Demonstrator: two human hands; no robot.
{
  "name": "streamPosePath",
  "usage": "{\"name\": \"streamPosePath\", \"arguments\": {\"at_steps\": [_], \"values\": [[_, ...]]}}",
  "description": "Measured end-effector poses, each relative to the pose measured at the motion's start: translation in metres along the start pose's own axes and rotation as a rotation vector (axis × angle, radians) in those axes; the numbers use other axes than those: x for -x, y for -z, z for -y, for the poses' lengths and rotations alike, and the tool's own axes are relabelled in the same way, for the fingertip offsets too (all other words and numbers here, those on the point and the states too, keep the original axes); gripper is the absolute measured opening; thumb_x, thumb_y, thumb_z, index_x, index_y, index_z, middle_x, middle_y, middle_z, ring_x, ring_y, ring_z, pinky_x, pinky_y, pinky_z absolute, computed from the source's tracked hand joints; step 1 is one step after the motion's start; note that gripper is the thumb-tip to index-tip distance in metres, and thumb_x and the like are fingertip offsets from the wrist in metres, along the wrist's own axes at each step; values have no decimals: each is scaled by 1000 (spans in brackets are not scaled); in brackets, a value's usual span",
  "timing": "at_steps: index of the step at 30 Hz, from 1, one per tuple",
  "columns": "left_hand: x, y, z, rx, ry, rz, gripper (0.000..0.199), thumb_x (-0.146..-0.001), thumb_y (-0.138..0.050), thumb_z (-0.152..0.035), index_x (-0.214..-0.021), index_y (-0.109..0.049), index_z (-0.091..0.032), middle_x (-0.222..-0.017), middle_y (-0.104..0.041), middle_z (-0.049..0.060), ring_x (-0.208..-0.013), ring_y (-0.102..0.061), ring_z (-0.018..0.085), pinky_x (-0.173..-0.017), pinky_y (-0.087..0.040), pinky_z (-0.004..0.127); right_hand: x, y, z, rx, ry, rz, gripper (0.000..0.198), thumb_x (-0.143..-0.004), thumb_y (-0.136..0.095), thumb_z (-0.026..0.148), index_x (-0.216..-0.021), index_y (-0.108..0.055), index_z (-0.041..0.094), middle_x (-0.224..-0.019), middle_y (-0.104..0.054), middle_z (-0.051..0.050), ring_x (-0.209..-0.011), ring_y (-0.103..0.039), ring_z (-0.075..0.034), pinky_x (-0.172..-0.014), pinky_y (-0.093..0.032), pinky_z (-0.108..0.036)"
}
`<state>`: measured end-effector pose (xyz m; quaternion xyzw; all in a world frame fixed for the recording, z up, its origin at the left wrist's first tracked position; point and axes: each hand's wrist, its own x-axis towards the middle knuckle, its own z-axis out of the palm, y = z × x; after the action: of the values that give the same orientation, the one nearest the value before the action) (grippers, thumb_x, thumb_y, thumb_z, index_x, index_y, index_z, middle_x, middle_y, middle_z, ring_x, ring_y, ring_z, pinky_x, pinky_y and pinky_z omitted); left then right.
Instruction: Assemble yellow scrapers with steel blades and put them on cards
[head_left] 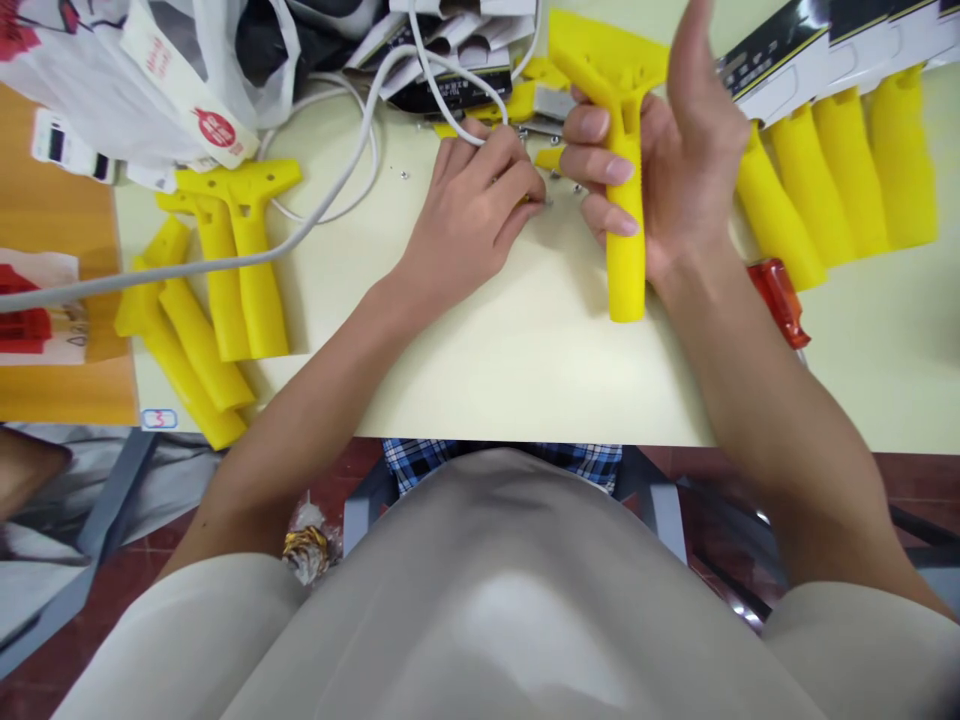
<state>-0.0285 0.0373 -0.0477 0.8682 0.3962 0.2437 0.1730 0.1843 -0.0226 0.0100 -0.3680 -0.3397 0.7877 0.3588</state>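
My right hand (686, 170) holds a yellow plastic T-shaped scraper handle (625, 200) upright, its wide head pointing away from me. The fingers wrap round the grip and the thumb sticks up apart from it. My left hand (480, 205) rests on the table with its fingers curled and pressed together by several small screws (577, 188). What those fingertips hold, if anything, is hidden. Beyond the hands lie more yellow parts (525, 100) and a metal blade piece (553, 103), partly covered.
Several yellow handles (259, 270) lie at the left. More yellow handles (904, 170) stick out from black-and-white boxes (787, 60) at the right, near a red-handled screwdriver (780, 300). A grey-white cable (330, 205) crosses the left side, below a plastic bag (82, 70).
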Motion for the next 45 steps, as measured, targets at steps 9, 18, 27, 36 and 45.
{"name": "streamPosePath", "arguments": {"at_steps": [9, 18, 27, 36, 45], "values": [[3, -14, 10, 108, -59, -169, 27, -107, -64, -64, -121, -73, -43, -120, -71, 12, -123, -62, 45, -110, -49, 72, -35, 17, 18, -150, 291, 11, 51, -94, -91, 56, -107, -61, 18, -85, -53, 4, -59, -13, -6, -38, -12, -22], [1, -18, 2, 204, -58, -290, 65, -107, -58, -70, -166, -52, -43, -126, -72, 13, -118, -68, 40, -103, -53, 60, -31, 23, 36, 263, 688, -267, 38, -101, -84, 45, -88, -62, 17, -81, -58, 3, -42, -20, -1, -37, -11, -28], [-6, -17, 13, 324, -79, -418, 50, -100, -61, -72, -144, -70, -50, -137, -69, 15, -132, -64, 46, -107, -53, 68, -5, 46, 56, 1543, 738, -569, 15, -104, -73, 34, -114, -72, 24, -124, -76, -9, -120, -72, -32, -114, -56, -53], [-3, -10, 5, 150, -131, -389, 44, -112, -43, -61, -147, -65, -45, -150, -69, 12, -143, -63, 39, -125, -46, 69, -14, 50, 40, 1727, 320, -509, 33, -106, -50, 58, -110, -71, 33, -129, -71, -10, -117, -62, -35, -111, -53, -61], [-1, -12, 4, 84, -111, -338, 41, -114, -42, -54, -143, -67, -40, -147, -70, 14, -140, -63, 38, -123, -48, 69, -15, 55, 36, 1839, 411, -423, 48, -105, -58, 60, -136, -77, 30, -150, -65, -11, -121, -68, -33, -115, -57, -53]]}}
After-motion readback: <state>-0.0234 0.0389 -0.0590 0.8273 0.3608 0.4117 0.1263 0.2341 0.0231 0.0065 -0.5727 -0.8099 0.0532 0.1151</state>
